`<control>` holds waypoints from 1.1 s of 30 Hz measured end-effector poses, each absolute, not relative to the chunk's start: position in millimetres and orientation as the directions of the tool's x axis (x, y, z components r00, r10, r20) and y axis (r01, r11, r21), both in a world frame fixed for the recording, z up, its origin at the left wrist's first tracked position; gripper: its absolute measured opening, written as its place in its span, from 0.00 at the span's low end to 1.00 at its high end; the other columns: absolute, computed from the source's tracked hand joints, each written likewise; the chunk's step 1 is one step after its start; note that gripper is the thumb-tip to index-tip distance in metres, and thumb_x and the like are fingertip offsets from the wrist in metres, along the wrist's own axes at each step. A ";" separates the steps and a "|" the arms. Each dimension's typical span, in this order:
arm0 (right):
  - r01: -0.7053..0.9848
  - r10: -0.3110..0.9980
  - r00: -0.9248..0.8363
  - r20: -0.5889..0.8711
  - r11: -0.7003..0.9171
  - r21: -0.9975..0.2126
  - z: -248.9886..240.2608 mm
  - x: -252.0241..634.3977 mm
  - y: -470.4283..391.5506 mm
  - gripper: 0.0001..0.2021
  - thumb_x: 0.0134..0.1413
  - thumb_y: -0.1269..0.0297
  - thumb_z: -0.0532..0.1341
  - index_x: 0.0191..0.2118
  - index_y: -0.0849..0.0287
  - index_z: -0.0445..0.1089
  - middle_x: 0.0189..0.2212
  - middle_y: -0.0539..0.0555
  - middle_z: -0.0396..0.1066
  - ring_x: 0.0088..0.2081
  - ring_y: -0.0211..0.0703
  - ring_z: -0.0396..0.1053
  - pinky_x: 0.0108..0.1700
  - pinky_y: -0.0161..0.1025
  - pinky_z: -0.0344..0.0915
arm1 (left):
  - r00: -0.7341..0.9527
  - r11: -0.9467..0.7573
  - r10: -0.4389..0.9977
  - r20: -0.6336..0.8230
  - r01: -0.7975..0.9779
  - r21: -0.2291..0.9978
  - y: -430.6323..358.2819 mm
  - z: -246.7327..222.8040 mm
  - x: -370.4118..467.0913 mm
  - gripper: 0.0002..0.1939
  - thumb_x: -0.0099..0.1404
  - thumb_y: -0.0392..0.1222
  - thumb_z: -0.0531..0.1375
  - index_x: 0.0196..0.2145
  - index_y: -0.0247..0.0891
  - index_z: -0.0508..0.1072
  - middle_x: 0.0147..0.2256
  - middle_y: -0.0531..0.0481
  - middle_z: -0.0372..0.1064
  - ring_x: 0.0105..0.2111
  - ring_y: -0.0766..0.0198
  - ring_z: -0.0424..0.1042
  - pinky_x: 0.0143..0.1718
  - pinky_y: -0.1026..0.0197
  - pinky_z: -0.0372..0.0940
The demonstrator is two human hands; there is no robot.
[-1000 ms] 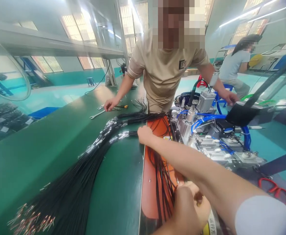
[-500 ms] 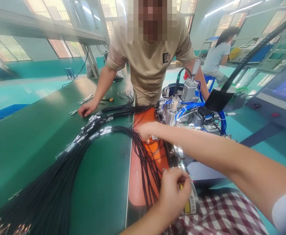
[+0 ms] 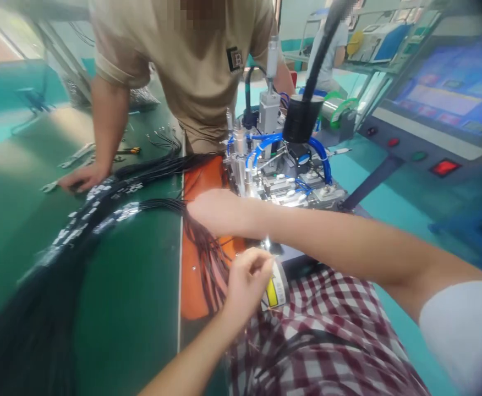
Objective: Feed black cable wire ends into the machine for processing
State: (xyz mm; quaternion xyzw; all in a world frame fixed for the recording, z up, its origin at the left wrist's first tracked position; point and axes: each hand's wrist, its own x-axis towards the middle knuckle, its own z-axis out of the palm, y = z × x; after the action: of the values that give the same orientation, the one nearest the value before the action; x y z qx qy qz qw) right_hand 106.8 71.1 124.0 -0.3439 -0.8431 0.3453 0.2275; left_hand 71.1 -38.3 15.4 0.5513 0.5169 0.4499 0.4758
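My right hand reaches across the orange board and lies at a bundle of thin black cables. Its fingers point down and are hidden, so their grip does not show. Nearer to me, my left hand is curled with thumb and fingertips together; whatever is between them is too small to make out. Loose cable ends hang over the board just left of it. A round part with a yellow label sits right behind the left fingers.
A machine with blue air tubes stands ahead, below a black flexible arm. At right is a control panel. A co-worker's hand rests on the green table near wrenches. A checked cloth covers my lap.
The view has swung right and down, so the table and co-worker appear farther left and the control panel shows more. Both my hands keep about the same places by the cables.
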 end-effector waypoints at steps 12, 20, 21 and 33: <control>0.183 0.921 -0.308 -0.237 -0.187 -0.965 40.1 251.2 -10.8 0.08 0.54 0.61 0.64 0.34 0.61 0.71 0.24 0.48 0.69 0.23 0.33 0.61 0.26 0.33 0.58 | -0.053 0.269 0.963 -0.264 0.144 0.952 -28.6 42.9 66.4 0.15 0.55 0.52 0.67 0.30 0.35 0.76 0.21 0.54 0.68 0.19 0.70 0.61 0.18 0.69 0.55; 0.023 0.923 -0.305 -0.234 -0.238 -0.971 18.5 234.8 -9.2 0.07 0.58 0.63 0.60 0.31 0.59 0.66 0.21 0.45 0.64 0.20 0.31 0.58 0.22 0.31 0.55 | -0.030 0.298 0.953 -0.300 0.251 0.921 -21.0 43.8 71.8 0.12 0.56 0.50 0.67 0.29 0.37 0.76 0.19 0.56 0.62 0.19 0.70 0.58 0.19 0.68 0.54; -0.014 0.907 -0.324 -0.269 -0.289 -0.957 17.2 234.4 -8.5 0.07 0.59 0.63 0.60 0.31 0.58 0.65 0.21 0.45 0.64 0.19 0.31 0.57 0.21 0.31 0.54 | -0.035 0.325 0.945 -0.326 0.225 0.919 -20.4 43.8 71.2 0.13 0.56 0.50 0.67 0.30 0.37 0.76 0.19 0.56 0.61 0.18 0.71 0.57 0.19 0.68 0.54; -0.046 0.907 -0.323 -0.270 -0.300 -0.953 22.5 236.8 12.6 0.08 0.54 0.61 0.64 0.31 0.61 0.69 0.23 0.47 0.66 0.21 0.31 0.55 0.22 0.32 0.53 | -0.034 0.454 0.890 -0.455 0.175 0.874 -13.8 43.5 68.5 0.18 0.55 0.55 0.68 0.30 0.36 0.76 0.18 0.56 0.63 0.17 0.73 0.57 0.16 0.71 0.51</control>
State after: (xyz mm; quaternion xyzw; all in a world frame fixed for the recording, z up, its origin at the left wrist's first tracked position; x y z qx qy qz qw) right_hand 236.8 12.6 22.5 -0.4577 -0.4701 0.6637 0.3591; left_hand 68.5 -13.8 43.5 0.4132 0.6441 0.3199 0.5586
